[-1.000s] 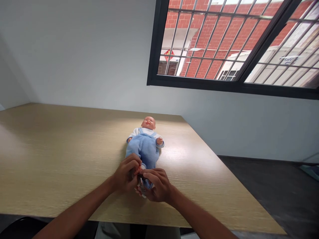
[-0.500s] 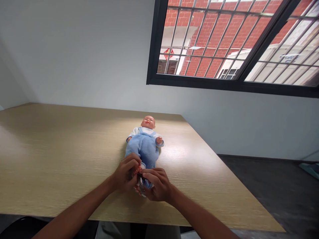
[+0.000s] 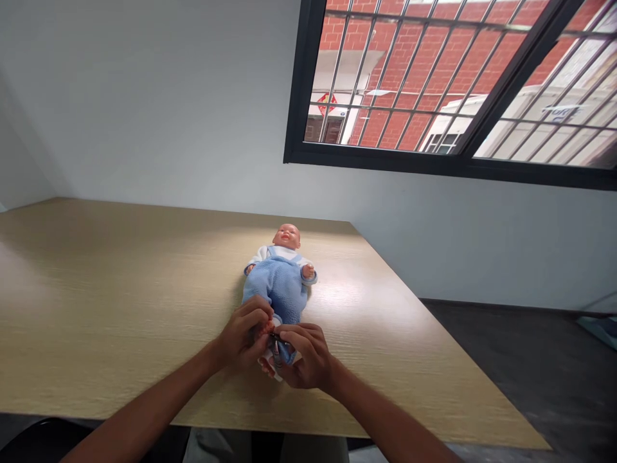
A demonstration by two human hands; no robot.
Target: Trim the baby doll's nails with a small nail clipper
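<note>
Working at the foot end of the doll (image 3: 282,283), you have your left hand (image 3: 245,337) and right hand (image 3: 304,357) both clenched around its feet, fingertips meeting over something small and partly hidden. Its upper body looks finished, with the blue fleece overalls and white shirt sitting neatly, so only the feet seem left. It lies face-up on the counter (image 3: 120,289), head toward the wall, arms out.

Baby doll (image 3: 282,283) in blue fleece dungarees and white shirt, lying face up on a light wooden table (image 3: 120,289), bald head farthest away, small arms out sideways
</note>
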